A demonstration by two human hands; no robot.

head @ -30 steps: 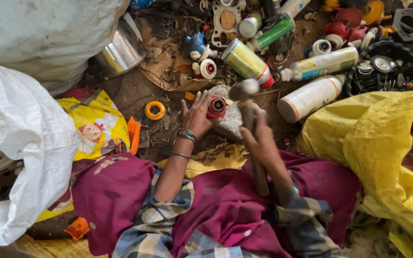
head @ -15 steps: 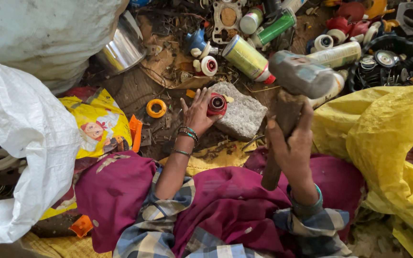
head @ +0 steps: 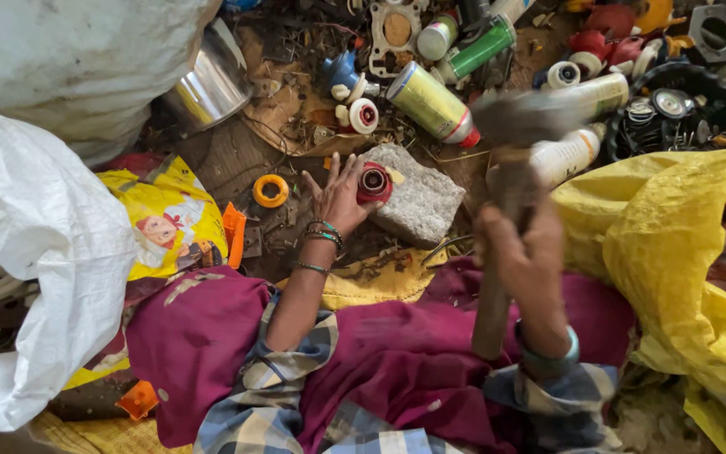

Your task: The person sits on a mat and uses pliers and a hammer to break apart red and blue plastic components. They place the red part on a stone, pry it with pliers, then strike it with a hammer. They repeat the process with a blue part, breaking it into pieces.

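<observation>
L hand (head: 339, 195) steadies a red part (head: 374, 182) on the grey stone (head: 418, 204), thumb and fingertips closed on its left side, other fingers spread. R hand (head: 524, 256) fisted tight round a hammer (head: 510, 168) handle, blurred head raised at 12 o'clock above it. Orange ring (head: 270, 191) at 9 o'clock of L hand, spray cans (head: 432, 103) at 12 of stone

A single head-worn camera looks almost straight down from above the seated person, close enough that the lap and forearms fill the lower half. The ground with the grey stone block (head: 416, 200) lies in the centre, scattered scrap along the top edge, a white sack (head: 35, 252) left, yellow sheeting (head: 682, 227) right (no second view to compare)
</observation>
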